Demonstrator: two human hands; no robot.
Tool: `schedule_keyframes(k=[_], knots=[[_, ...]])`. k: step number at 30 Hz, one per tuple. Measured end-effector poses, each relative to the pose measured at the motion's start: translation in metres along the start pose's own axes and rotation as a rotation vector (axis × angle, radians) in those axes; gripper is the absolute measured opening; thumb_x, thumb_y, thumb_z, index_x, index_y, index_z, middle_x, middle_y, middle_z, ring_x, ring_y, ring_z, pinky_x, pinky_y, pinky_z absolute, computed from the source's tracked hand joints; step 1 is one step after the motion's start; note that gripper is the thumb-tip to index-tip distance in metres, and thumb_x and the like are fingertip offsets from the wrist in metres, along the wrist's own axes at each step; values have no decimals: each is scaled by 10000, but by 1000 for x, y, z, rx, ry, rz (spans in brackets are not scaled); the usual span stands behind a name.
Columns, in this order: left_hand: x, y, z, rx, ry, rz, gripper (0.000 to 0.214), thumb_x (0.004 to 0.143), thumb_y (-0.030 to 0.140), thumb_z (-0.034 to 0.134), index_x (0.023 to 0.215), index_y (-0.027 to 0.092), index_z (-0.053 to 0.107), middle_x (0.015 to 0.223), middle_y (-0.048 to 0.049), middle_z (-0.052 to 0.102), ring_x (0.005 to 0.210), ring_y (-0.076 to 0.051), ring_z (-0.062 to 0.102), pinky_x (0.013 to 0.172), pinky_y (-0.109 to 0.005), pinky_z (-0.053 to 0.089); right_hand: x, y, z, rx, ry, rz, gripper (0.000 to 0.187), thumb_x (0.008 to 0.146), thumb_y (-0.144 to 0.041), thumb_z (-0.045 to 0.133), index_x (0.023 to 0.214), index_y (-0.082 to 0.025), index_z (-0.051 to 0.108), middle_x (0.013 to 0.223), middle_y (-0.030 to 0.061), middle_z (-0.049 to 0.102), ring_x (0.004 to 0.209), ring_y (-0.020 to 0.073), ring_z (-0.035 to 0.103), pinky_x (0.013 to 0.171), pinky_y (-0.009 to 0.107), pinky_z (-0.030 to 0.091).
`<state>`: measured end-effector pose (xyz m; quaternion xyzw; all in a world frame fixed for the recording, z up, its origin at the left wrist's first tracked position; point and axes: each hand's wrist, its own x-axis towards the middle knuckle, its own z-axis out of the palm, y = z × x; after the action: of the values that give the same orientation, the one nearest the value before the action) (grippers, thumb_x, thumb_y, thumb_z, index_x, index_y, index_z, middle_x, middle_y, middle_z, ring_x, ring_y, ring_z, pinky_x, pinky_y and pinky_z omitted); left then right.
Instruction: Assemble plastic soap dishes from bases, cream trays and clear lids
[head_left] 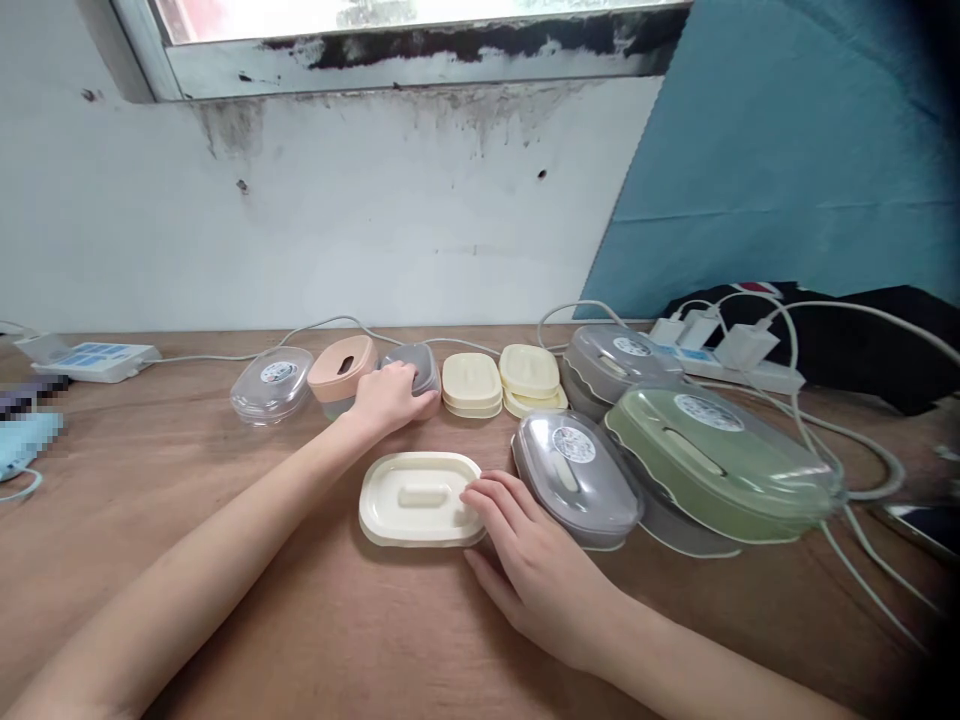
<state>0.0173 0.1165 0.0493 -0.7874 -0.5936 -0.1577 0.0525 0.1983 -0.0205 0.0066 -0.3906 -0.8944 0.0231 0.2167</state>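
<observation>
My left hand (388, 396) reaches to the back row and closes over a small grey container (417, 366) with a clear lid. My right hand (525, 560) rests on the wooden table (225, 560), its fingertips laid on the right edge of a cream oval lid (416, 498) lying flat in front of me. A pink-lidded container (341, 372) stands just left of the left hand.
A clear lid (271, 385), two cream lid stacks (471, 384) (531, 378), grey containers (577, 476) (619, 362) and a large green-lidded one (720, 462) lie around. Power strips (94, 360) (731, 362) with chargers and white cables sit at the back. A phone (926, 524) lies far right.
</observation>
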Motion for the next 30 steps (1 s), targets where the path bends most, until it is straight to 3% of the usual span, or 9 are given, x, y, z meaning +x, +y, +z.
schedule_keyframes(k=[6, 10, 13, 15, 18, 21, 27, 30], knots=[[7, 2, 0, -2, -30, -18, 343, 731, 458, 508, 797, 149, 642, 848, -123, 675, 837, -315, 618, 668, -363, 470, -1, -2, -2, -10, -9, -5, 334, 804, -130, 470, 1135, -87, 468, 1132, 153, 509, 1149, 296, 391, 956, 470, 419], [5, 1, -9, -87, 21, 13, 345, 733, 387, 528, 976, 162, 623, 969, -88, 660, 919, -270, 588, 727, -326, 464, -2, -3, -1, -46, 1, -5, 357, 798, -125, 471, 1150, -64, 461, 1166, 183, 492, 1141, 305, 412, 938, 478, 434], [-12, -5, -19, -176, 103, 71, 435, 739, 340, 545, 1130, 149, 534, 1054, -73, 609, 973, -227, 540, 801, -307, 444, -3, -4, 0, -91, 21, -8, 397, 799, -134, 471, 1182, -38, 435, 1190, 213, 482, 1134, 318, 432, 917, 494, 448], [-32, -12, -23, -330, 162, 172, 460, 736, 310, 563, 1158, 138, 497, 1011, -70, 588, 914, -207, 533, 767, -298, 449, -3, -3, 1, -108, 35, -12, 419, 801, -143, 469, 1202, -33, 418, 1202, 222, 479, 1135, 321, 440, 907, 500, 457], [-68, -26, -21, -577, 225, 350, 381, 768, 258, 547, 1126, 151, 479, 935, -62, 549, 808, -176, 505, 689, -285, 443, -4, -3, 1, -109, 39, -11, 427, 803, -148, 461, 1213, -38, 409, 1201, 219, 487, 1136, 316, 451, 897, 492, 470], [-95, -35, -12, -672, 252, 335, 240, 819, 239, 502, 1046, 168, 470, 879, -51, 522, 764, -163, 485, 681, -293, 429, -4, -2, 1, -113, 38, -11, 424, 808, -152, 451, 1215, -44, 408, 1192, 214, 499, 1133, 312, 461, 885, 486, 482], [-100, -38, -6, -714, 207, 330, 203, 840, 261, 476, 1018, 167, 458, 918, -70, 522, 833, -192, 495, 735, -331, 429, -1, -5, 0, -148, 46, -9, 422, 813, -164, 458, 1213, -37, 412, 1182, 223, 513, 1110, 311, 493, 864, 474, 500], [-99, -41, -10, -642, 215, 396, 309, 818, 237, 487, 1119, 169, 464, 1011, -89, 522, 923, -223, 461, 807, -368, 402, -2, -6, 0, -164, 26, -14, 473, 824, -203, 474, 1245, -10, 380, 1205, 247, 500, 1125, 329, 483, 880, 486, 486]])
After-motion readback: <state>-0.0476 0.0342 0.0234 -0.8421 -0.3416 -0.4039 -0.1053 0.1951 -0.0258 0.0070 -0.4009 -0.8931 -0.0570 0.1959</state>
